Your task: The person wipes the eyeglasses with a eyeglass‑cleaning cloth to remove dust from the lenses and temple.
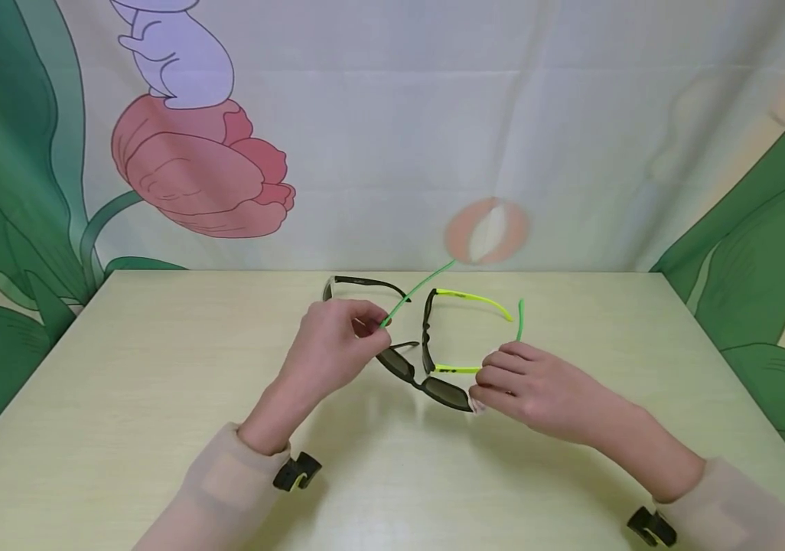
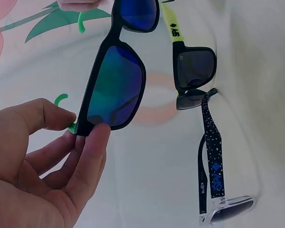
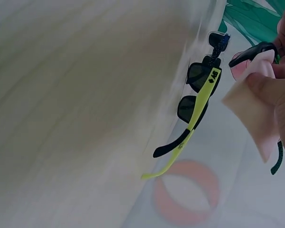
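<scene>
A pair of sunglasses [image 1: 444,392] with a black front and thin green temples is held up between both hands. Its lenses [image 2: 116,88] look mirrored blue-green in the left wrist view. My left hand [image 1: 333,344] pinches one outer corner of the frame, where the green temple joins. At the opposite end is my right hand [image 1: 547,390], its thumb pressing a pale pink cloth [image 3: 251,99] that hangs against the frame. The cloth and fingers hide that end of the sunglasses.
Behind the held pair, sunglasses with yellow temples [image 1: 468,295] rest on the table [image 1: 124,383]. Farther left lies a pair with a clear front and dark speckled temples [image 2: 213,156]. A printed curtain [image 1: 379,130] hangs along the table's back edge.
</scene>
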`<state>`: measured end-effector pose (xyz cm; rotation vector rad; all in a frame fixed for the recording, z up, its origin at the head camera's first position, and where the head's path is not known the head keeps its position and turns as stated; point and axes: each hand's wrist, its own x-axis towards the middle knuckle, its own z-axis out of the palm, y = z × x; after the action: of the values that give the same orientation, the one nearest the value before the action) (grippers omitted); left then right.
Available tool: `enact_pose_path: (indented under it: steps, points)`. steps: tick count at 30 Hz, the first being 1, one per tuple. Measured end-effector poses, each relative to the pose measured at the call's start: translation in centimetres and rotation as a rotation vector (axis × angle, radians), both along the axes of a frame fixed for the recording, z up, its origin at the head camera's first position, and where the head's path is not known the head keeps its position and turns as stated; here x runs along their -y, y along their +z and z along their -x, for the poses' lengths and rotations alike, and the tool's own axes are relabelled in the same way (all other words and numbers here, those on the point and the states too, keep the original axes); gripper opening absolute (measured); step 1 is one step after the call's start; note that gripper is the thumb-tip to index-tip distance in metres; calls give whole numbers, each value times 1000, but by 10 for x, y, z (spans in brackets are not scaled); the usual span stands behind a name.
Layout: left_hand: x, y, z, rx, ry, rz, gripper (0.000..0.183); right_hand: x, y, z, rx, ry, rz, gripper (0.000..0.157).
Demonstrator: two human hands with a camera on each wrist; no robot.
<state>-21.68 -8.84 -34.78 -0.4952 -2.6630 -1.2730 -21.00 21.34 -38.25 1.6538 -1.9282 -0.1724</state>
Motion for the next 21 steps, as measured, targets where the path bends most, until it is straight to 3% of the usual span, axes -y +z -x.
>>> enact_pose_path:
  steps: [5, 12, 16, 21]
  points:
    - [3, 1, 0, -11, -9, -46, 19, 4, -1, -4, -1, -10, -9, 47]
    - [3, -2, 3, -44, -72, -89, 16, 11, 0, -13, 12, -49, 12, 48]
    - [3, -6, 2, -12, -86, -87, 35, 16, 0, -20, 38, -92, 62, 48]
    - [3, -10, 0, 99, -63, -97, 66, 22, 2, -23, 94, -119, 167, 44]
